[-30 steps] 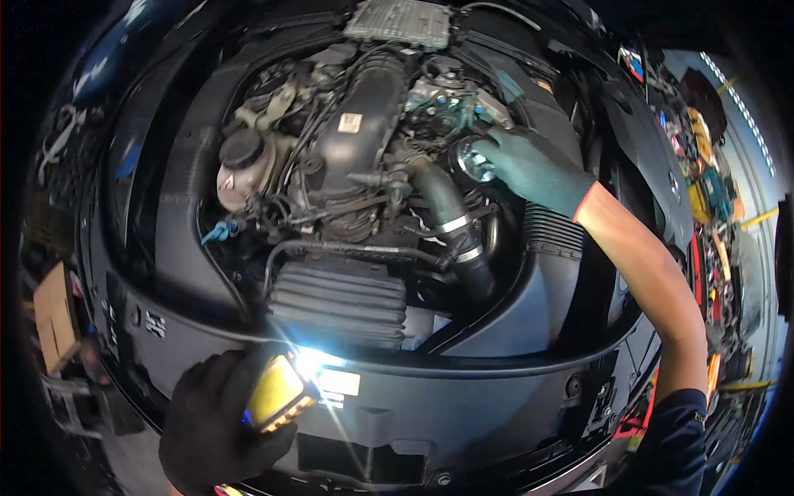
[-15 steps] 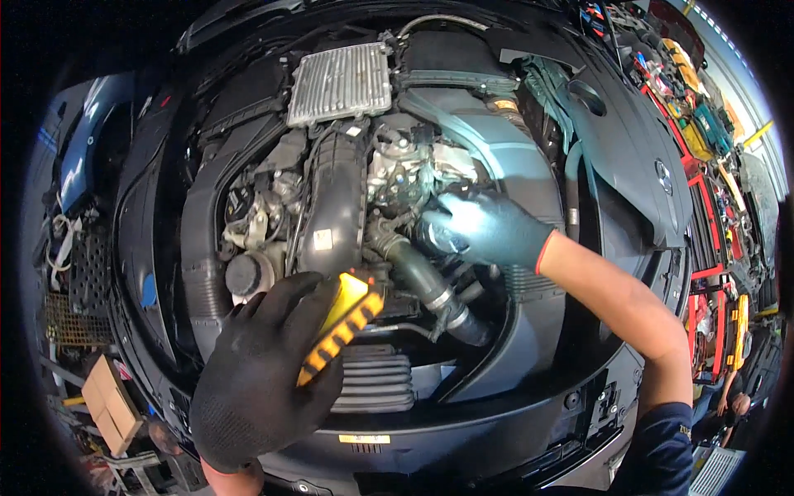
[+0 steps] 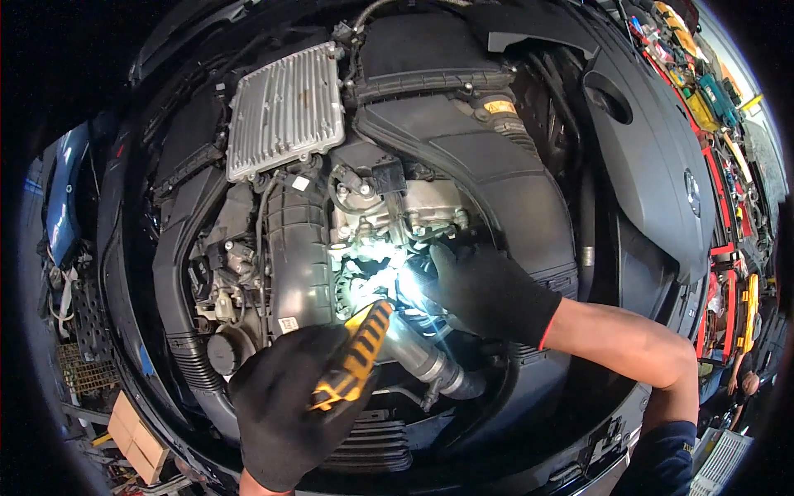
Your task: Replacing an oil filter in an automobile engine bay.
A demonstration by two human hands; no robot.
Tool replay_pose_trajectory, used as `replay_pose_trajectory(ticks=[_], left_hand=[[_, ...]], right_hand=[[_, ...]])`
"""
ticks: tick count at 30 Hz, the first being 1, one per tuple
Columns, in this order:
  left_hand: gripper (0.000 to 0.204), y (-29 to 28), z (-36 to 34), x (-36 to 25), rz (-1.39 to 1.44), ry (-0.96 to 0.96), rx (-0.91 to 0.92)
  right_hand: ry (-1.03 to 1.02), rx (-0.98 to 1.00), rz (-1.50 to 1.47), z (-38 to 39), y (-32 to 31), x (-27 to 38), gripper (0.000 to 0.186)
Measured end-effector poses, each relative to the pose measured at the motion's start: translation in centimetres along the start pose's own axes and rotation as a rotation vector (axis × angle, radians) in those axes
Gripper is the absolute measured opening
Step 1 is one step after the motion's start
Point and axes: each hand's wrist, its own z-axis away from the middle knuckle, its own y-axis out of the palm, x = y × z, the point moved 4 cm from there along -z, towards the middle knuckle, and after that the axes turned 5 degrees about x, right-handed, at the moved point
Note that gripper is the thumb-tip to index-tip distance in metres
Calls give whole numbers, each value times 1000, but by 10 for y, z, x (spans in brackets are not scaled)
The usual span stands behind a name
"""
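Observation:
My left hand (image 3: pixel 289 405), in a black glove, is wrapped round a yellow-and-black work light (image 3: pixel 354 357). The light's front end points into the engine bay, where a bright beam falls on metal parts and hoses (image 3: pixel 389 277). Just right of that lit spot my right hand (image 3: pixel 488 289), gloved in black with a red cuff, reaches down among the engine parts. Its fingertips are hidden by the hand and the glare, so their grip cannot be made out. Below both hands' gap runs a thick dark hose (image 3: pixel 426 360) with a clamp.
A ribbed silver module (image 3: pixel 285 107) sits at the upper left of the engine. A black intake duct (image 3: pixel 299 248) runs below it, and a round reservoir cap (image 3: pixel 223 351) lies to the left. A loose-looking dark cover (image 3: pixel 645 149) rests on the right. Red tool shelving (image 3: pixel 721 207) stands far right.
My left hand has turned the work light forward, so its beam moved from my right glove onto the engine parts. The view has shifted closer, and my right hand appears slightly lower.

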Motion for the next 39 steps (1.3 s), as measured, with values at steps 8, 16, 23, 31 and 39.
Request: replay_pose_trajectory(ticks=[8, 16, 23, 31, 39], left_hand=[[51, 21, 24, 12, -62, 164, 29], [47, 12, 31, 33, 27, 60, -186], [49, 5, 49, 55, 53, 66, -250], [40, -7, 63, 70, 66, 71, -248], [33, -10, 67, 60, 59, 159, -214]], right_hand=[[50, -110, 43, 1, 10, -1, 17], [-20, -160, 133, -7, -4, 6, 20], [235, 195, 105, -8, -3, 13, 67], [135, 81, 253, -5, -27, 22, 65], [71, 230, 177, -2, -21, 16, 54]])
